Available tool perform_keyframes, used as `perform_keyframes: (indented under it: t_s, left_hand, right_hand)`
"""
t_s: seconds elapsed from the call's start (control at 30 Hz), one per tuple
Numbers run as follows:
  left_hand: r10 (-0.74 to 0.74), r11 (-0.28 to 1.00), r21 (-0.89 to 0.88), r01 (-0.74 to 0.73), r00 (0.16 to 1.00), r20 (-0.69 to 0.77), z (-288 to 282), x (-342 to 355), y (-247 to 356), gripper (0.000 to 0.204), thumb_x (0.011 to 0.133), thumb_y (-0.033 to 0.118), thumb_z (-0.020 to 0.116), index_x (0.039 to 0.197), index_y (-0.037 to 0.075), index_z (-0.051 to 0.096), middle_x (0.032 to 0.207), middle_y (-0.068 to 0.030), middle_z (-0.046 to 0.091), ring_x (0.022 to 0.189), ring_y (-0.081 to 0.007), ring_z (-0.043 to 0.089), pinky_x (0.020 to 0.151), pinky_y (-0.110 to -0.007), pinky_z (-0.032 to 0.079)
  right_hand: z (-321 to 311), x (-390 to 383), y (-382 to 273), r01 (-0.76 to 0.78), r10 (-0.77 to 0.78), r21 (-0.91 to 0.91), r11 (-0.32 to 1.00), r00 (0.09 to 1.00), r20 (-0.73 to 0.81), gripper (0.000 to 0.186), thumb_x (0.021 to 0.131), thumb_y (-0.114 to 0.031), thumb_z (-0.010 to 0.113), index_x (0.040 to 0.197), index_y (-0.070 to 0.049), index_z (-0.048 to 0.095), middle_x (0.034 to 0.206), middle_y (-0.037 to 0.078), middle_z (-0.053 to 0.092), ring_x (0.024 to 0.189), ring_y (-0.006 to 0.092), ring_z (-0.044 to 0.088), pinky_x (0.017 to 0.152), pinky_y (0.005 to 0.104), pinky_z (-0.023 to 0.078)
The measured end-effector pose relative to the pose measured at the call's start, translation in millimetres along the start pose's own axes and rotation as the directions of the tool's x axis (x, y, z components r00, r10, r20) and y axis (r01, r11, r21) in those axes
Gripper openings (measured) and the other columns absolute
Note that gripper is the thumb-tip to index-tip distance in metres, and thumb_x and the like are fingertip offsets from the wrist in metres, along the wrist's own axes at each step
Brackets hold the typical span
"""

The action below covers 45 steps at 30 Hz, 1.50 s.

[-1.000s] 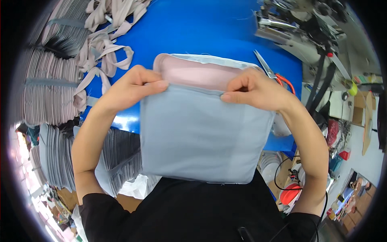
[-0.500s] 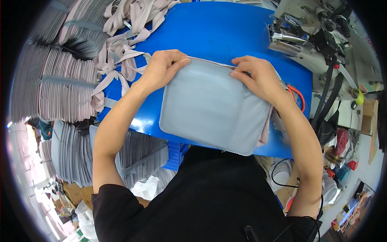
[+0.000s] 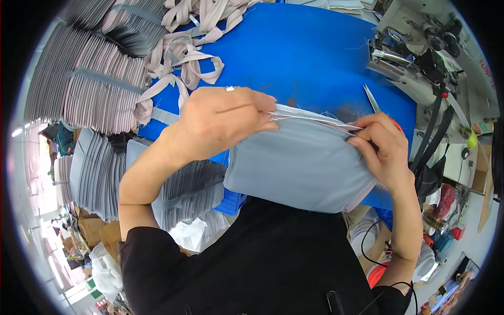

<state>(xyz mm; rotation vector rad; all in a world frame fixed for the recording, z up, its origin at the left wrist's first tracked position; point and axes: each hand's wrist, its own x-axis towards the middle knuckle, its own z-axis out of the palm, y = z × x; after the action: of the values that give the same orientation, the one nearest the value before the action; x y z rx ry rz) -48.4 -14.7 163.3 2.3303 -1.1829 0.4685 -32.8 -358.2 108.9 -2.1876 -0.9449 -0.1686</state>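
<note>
Head view, and from where I stand the left hand (image 3: 218, 121) and right hand (image 3: 386, 144) each keep a pinching grip on the grey cloth's (image 3: 302, 165) far edge; its body spreads below, across the worktop's (image 3: 304, 50) near edge.

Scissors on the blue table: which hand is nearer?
Right: the right hand is just below the scissors, partly hiding them; the left hand is farther left, at the grey fabric piece.
</note>
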Motion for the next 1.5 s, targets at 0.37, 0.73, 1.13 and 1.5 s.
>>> perform_keyframes:
  t_s: [0.37,0.73,1.13,1.5]
  left_hand:
    - [-0.041,0.999,-0.02,0.04,0.999,-0.036,-2.3,6.5,18.2,0.027,0.075,0.01,0.092,0.076,0.001,0.067,0.093,-0.0108,0.078,0.075,-0.019,0.076,0.059,-0.026,0.059]
    - [-0.253,0.957,-0.16,0.241,0.966,-0.055,-1.7,29.1,8.4,0.015,0.079,-0.004,0.085,0.079,0.001,0.071,0.088,-0.0123,0.077,0.076,-0.0186,0.074,0.068,-0.028,0.055]
    - [-0.359,0.867,-0.307,0.393,0.919,0.161,31.9,138.6,-79.0,0.014,0.085,0.001,0.084,0.083,0.001,0.071,0.087,-0.0077,0.073,0.091,-0.0144,0.069,0.086,-0.028,0.053]
    - [-0.301,0.855,-0.388,0.344,0.939,0.168,57.6,163.0,-111.1,0.018,0.085,0.012,0.087,0.08,0.002,0.072,0.084,-0.0051,0.076,0.082,-0.0107,0.068,0.083,-0.028,0.053]
  right_hand:
    - [-5.2,-12.8,-6.0,0.012,-0.01,0.041,0.999,0.999,-0.037,0.022,0.083,-0.007,0.084,0.08,-0.002,0.062,0.102,0.011,0.067,0.079,0.0237,0.065,0.067,0.0339,0.052]
    - [-9.9,-7.7,-2.2,-0.093,0.11,0.173,0.98,0.99,-0.093,0.035,0.085,-0.015,0.087,0.073,-0.004,0.055,0.08,0.008,0.065,0.071,0.0229,0.066,0.062,0.0329,0.05]
    - [-8.3,10.0,25.4,-0.44,0.57,0.588,0.679,0.821,-0.044,0.031,0.09,-0.015,0.084,0.082,-0.003,0.057,0.074,0.001,0.063,0.066,0.0081,0.057,0.058,0.027,0.044]
    - [11.8,5.5,34.9,-0.377,0.58,0.612,0.696,0.796,-0.17,0.02,0.094,-0.017,0.08,0.103,0.001,0.078,0.088,0.005,0.068,0.074,0.0112,0.066,0.068,0.0272,0.053]
